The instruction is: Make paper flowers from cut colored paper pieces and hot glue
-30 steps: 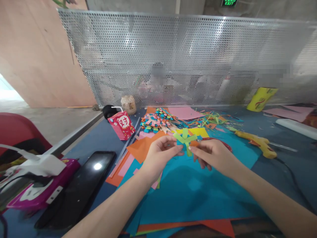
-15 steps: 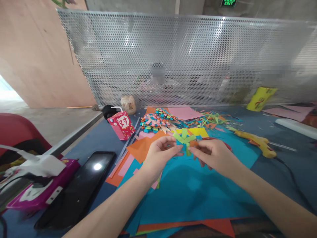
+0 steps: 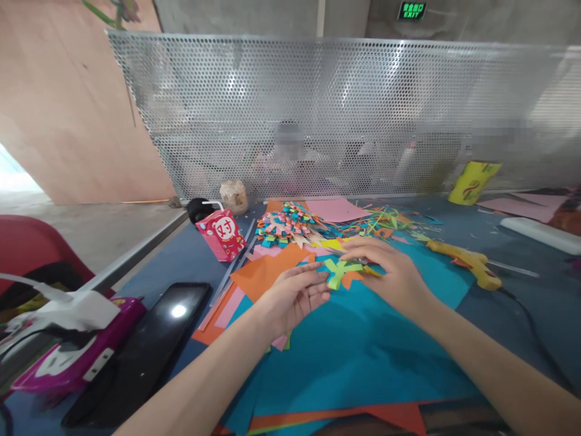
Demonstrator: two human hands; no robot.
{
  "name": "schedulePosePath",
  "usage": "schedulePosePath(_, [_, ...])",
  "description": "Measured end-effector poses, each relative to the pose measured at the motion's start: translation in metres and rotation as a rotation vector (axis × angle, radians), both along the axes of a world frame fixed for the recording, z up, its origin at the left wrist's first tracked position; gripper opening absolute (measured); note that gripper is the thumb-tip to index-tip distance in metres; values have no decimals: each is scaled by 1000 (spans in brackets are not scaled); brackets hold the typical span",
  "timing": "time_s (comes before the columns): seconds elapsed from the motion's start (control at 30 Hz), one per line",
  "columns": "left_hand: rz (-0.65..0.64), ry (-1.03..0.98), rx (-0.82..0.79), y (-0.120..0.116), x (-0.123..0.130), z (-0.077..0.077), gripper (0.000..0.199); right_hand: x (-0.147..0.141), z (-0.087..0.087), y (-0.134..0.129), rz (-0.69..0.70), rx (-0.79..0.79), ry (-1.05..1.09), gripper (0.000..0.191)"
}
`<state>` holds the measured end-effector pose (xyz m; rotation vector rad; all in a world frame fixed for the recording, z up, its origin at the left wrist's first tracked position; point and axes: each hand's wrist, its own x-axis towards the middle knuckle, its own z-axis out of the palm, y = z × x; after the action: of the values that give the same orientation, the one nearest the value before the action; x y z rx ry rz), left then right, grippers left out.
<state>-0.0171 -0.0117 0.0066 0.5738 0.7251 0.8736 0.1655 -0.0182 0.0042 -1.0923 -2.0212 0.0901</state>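
Green paper star (image 3: 338, 272) — turned, right hand (image 3: 394, 269) higher

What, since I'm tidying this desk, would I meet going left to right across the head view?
Black phone, red drink carton, left hand, green paper cutout, right hand, yellow glue gun.

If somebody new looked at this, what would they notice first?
Their eye would probably fall first on the lime-green paper strips between the left hand and the right hand, over a big blue paper sheet. Behind them is a colourful fringed paper pile, and off to the left is a red drink carton.
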Motion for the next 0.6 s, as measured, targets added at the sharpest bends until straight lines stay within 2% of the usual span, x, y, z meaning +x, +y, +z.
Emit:
schedulePosePath(0.13, [-50, 87, 83, 0, 1, -1, 8, 0, 0, -1, -38, -138, 109, 8])
schedulePosePath(0.17, [-19, 127, 146, 1, 1, -1, 12, 1, -1, 0, -56, -203, 148, 8])
schedulePosePath(0.23, [137, 241, 340, 2, -1, -1, 20, 2, -3, 1, -52, -341, 234, 12])
schedulePosePath(0.3, [316, 389, 568, 4, -4, 1, 19, 3, -6, 3, 0, -456, 314, 15])
schedulePosePath(0.33, [364, 458, 660, 5, -6, 1, 15, 3, -7, 4, 26, -498, 346, 16])
schedulePosePath(0.4, [357, 554, 774, 6, -8, 2, 16, 2, -8, 3, 61, -546, 385, 16])
schedulePosePath(0.47, [288, 581, 837, 7, -9, 0, 22, 1, -8, 1, 70, -566, 389, 15])
schedulePosePath(0.6, [242, 581, 887, 10, -7, -6, 24, -2, -5, -4, 70, -584, 332, 13])
